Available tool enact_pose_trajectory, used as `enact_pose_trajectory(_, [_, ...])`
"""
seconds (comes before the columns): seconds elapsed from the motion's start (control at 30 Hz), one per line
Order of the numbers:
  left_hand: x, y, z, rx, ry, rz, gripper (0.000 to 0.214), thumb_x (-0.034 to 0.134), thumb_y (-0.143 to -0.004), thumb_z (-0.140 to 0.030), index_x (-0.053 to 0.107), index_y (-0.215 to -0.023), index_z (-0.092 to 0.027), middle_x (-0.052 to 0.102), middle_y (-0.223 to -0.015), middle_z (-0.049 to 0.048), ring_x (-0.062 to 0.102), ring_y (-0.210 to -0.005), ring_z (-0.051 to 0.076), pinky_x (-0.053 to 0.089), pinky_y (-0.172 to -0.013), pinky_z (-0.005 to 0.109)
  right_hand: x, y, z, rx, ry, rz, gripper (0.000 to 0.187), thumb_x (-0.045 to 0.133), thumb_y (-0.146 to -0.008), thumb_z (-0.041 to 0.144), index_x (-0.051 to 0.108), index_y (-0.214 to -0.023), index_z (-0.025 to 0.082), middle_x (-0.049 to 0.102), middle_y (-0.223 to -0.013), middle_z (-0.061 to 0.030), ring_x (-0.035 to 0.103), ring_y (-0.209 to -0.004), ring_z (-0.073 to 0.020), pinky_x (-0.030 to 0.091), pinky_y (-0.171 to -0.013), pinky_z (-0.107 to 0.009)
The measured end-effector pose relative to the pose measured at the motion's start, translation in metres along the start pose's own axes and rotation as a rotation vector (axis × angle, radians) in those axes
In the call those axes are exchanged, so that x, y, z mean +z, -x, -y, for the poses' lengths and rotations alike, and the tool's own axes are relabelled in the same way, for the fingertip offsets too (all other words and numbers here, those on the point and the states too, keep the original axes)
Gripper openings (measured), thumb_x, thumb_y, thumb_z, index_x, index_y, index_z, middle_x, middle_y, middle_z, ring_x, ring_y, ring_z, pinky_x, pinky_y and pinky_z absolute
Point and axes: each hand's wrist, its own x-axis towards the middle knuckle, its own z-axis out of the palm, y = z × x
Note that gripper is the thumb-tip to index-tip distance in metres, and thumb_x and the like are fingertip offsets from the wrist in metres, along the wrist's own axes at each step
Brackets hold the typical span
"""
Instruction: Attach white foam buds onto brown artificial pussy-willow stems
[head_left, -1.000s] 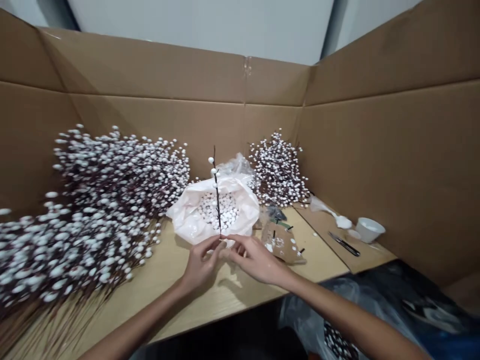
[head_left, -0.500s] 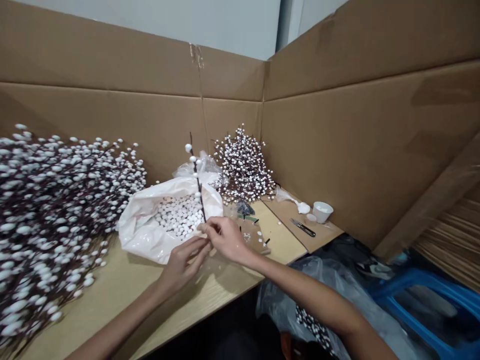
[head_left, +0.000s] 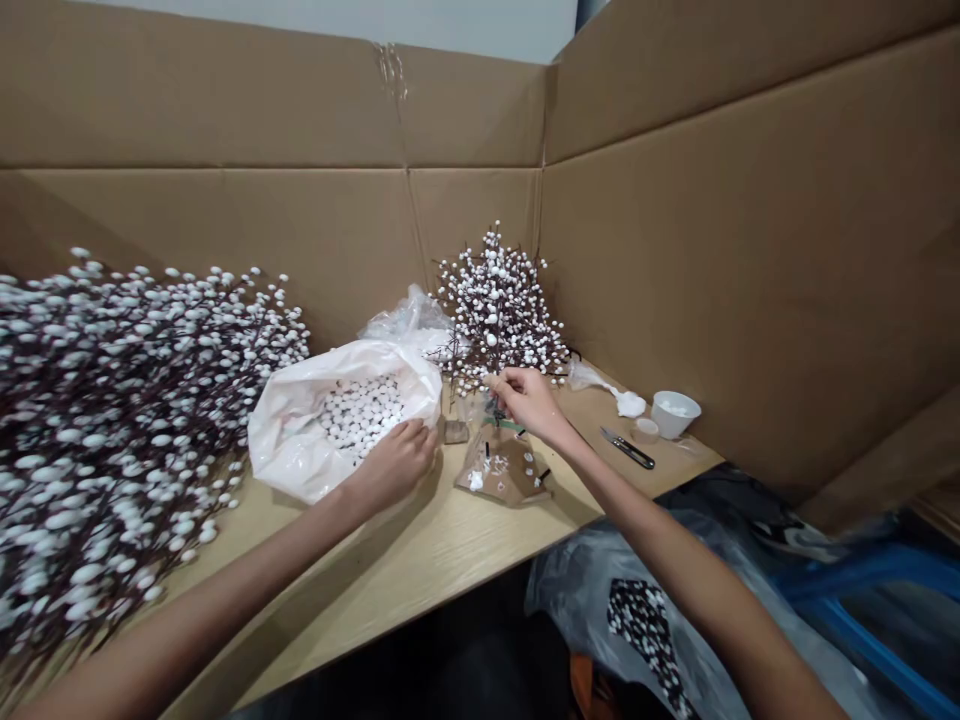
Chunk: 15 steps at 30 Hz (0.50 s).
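Observation:
My right hand [head_left: 529, 400] reaches to the back corner of the table, with thumb and fingers pinched on a thin dark twig at the foot of a small standing bunch of white-beaded branches [head_left: 501, 300]. The twig's upper part is lost among those branches. My left hand [head_left: 394, 465] lies with curled fingers against the near rim of a white plastic bag [head_left: 289, 440] that holds loose white beads [head_left: 360, 412]. What its fingers hold, if anything, is hidden.
A big heap of white-beaded branches [head_left: 112, 400] fills the table's left. Brown paper with scraps [head_left: 502, 470], snips [head_left: 626, 447] and a white cup [head_left: 675, 412] lie right. Cardboard walls [head_left: 712, 250] enclose the table. A dark bag [head_left: 637, 620] and blue stool [head_left: 862, 580] sit below.
My right hand carried the upright beaded twig away from the left hand to the small bunch in the corner. My left hand let go and dropped to the bag's rim.

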Motion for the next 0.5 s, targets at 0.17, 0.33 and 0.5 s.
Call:
enact_pose_trajectory(0.17, [-0.005,-0.007,-0.003,-0.11,0.041,0.078,0.025,0.042,-0.08,0.0,0.066,-0.083,-0.007,0.068,-0.087,0.0184,0.059,-0.089,0.029,0.043,-0.079,0.039,0.0,-0.001,-0.008,-0.009,-0.036,0.012,0.031,0.049,-0.082,0.034,0.048,-0.056,0.017,0.047,-0.048,0.0038,0.041,-0.045,-0.0088,0.029,-0.049,-0.022])
enact_pose_trajectory(0.33, [0.001,-0.046,-0.004,-0.123,0.099,0.081,0.021,0.045,-0.079,-0.005,0.065,-0.08,-0.008,0.068,-0.083,0.0177,0.06,-0.082,0.026,0.044,-0.073,0.034,0.001,-0.002,-0.003,-0.02,-0.026,0.05,0.031,0.048,-0.083,0.031,0.049,-0.055,0.017,0.045,-0.048,0.0042,0.04,-0.045,-0.0081,0.028,-0.049,-0.022])
enact_pose_trajectory(0.5, [0.016,-0.067,0.012,-0.108,0.189,0.114,0.014,0.051,-0.071,-0.007,0.064,-0.073,-0.012,0.068,-0.07,0.0108,0.061,-0.065,0.021,0.043,-0.07,0.031,-0.005,0.001,0.002,-0.017,-0.008,0.083,0.03,0.049,-0.084,0.028,0.05,-0.056,0.016,0.045,-0.048,0.0046,0.039,-0.046,-0.0079,0.027,-0.05,-0.022])
